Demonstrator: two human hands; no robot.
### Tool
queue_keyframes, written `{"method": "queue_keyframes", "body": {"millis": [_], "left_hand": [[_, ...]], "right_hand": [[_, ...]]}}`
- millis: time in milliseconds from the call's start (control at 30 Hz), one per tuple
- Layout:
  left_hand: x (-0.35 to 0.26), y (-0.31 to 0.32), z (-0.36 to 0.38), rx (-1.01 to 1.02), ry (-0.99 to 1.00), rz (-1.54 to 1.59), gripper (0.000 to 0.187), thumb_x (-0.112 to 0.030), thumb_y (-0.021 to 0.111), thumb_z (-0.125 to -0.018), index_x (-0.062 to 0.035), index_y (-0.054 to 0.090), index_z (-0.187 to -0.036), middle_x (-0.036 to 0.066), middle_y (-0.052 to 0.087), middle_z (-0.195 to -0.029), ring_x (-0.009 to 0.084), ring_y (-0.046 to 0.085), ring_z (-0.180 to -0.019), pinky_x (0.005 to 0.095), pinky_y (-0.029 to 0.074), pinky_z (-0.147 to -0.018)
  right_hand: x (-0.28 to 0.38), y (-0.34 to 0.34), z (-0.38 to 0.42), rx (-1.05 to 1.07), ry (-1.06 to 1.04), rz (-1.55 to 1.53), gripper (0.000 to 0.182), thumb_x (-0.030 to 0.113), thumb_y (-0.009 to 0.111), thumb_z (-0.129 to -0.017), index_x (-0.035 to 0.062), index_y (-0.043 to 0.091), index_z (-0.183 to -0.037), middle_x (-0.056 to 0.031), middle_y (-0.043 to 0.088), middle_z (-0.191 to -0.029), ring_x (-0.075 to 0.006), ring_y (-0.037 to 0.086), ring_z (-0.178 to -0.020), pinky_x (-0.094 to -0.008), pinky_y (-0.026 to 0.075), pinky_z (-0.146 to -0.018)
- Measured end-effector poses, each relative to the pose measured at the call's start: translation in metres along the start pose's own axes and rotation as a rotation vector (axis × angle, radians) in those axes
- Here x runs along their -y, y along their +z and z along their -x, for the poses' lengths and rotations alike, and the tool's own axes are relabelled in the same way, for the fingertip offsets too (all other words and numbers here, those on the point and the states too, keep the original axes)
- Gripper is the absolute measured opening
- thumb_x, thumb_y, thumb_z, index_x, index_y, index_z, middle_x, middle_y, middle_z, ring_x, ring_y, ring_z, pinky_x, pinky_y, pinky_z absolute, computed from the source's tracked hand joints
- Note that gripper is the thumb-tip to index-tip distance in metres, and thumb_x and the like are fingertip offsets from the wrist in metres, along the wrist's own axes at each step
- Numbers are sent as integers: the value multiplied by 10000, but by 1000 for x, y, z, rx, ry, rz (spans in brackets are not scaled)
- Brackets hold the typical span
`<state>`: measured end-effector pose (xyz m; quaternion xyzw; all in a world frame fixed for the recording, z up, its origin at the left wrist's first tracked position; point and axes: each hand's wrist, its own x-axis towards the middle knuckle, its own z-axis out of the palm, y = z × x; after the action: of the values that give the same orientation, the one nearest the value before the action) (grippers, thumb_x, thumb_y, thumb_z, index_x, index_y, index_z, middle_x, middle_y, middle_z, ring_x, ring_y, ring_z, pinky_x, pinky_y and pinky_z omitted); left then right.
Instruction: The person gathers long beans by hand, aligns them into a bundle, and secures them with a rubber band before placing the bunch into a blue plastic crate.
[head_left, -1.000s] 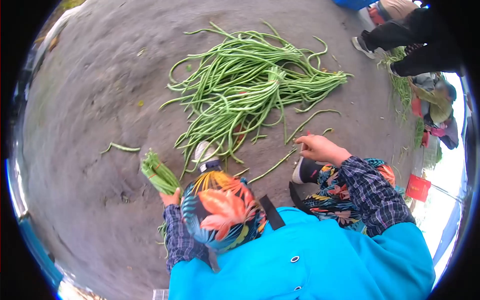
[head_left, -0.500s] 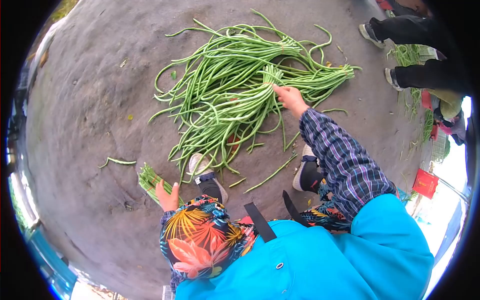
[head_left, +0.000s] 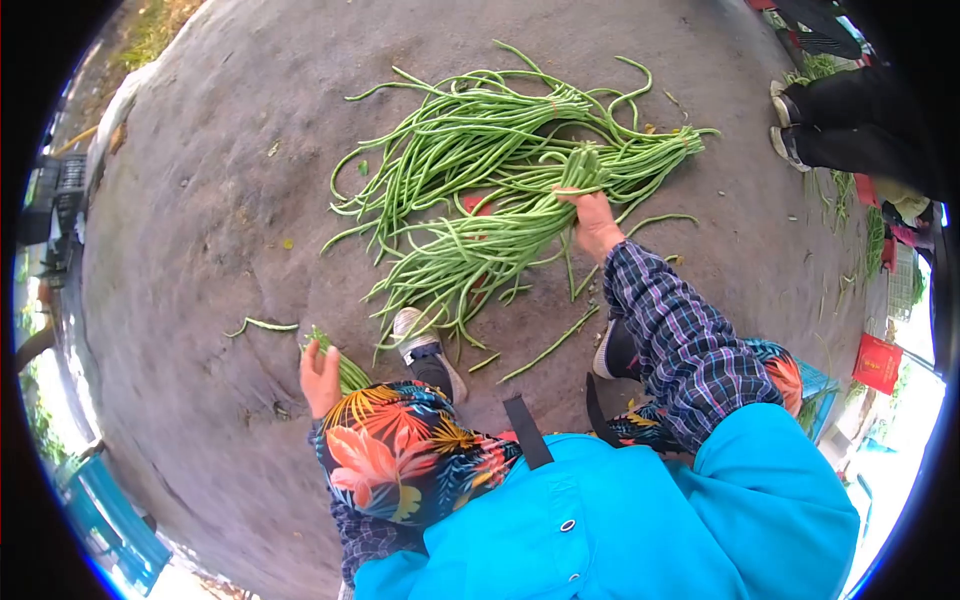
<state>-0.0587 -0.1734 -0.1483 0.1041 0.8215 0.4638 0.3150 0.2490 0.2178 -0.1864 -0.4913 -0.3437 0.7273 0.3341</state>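
My right hand (head_left: 596, 222) is closed around the gathered stem end of a loose bunch of long beans (head_left: 500, 240), whose tails spread towards the lower left over the ground. Behind it lie two tied bundles of long beans, one at the back (head_left: 480, 120) and one at the right (head_left: 665, 152). My left hand (head_left: 320, 380), by my left knee, has its fingers stretched upward. Just right of its thumb is a smaller bundle of green beans (head_left: 350, 374), partly hidden by the hand and knee.
Loose single beans lie on the ground (head_left: 190, 300), one before my right shoe (head_left: 550, 345) and a short one (head_left: 270, 325) at the left. A person's dark-trousered legs (head_left: 860, 130) stand at the right. A red card (head_left: 877, 362) hangs on the right, and a blue-green bench (head_left: 115, 520) is lower left.
My right hand has wrapped round the bunch's stem end and drawn it a little towards me and right. My left hand has shifted to the left side of the small bundle, its fingers now upright.
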Motion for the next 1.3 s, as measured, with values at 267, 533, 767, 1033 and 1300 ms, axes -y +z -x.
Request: {"method": "queue_keyframes", "body": {"millis": [267,533,767,1033,1300], "left_hand": [[-282,24,70,281,620,129,467,-145,574,-908,7,396,-1312,144,538,-1235,191,501,-1154,305,384,-978],[-372,113,133,613,1113,-180,854,-387,710,-768,21,275,-1380,203,481,-1295,277,427,-1239,399,308,-1044],[-330,226,133,888,904,373,1078,-205,825,-670,-38,78,-1429,178,391,-1333,261,352,-1277,367,329,-1041],[-337,203,111,1287,286,629,574,-65,602,-781,-41,383,-1312,158,521,-1229,302,557,-1076,419,490,-889],[-338,193,104,1432,211,823,621,-271,583,-854,-31,321,-1363,156,382,-1387,351,386,-1274,464,422,-979]], "right_hand": [[165,29,82,382,-96,-445,277,160,615,-772,12,599,-1005,-103,624,-909,-227,605,-839,-367,509,-792],[275,84,196,1008,-401,-320,510,487,531,-876,75,467,-1170,-86,550,-1017,-200,560,-914,-338,496,-820],[253,111,187,437,-574,-67,331,328,470,-955,60,517,-1145,-52,581,-1010,-126,580,-874,-268,481,-792],[274,76,163,671,-314,-223,305,286,505,-947,49,559,-1130,-78,625,-1005,-149,598,-889,-302,495,-793],[269,70,163,523,-412,73,214,180,557,-922,46,593,-1085,-35,639,-884,-96,598,-745,-225,505,-670]]}}
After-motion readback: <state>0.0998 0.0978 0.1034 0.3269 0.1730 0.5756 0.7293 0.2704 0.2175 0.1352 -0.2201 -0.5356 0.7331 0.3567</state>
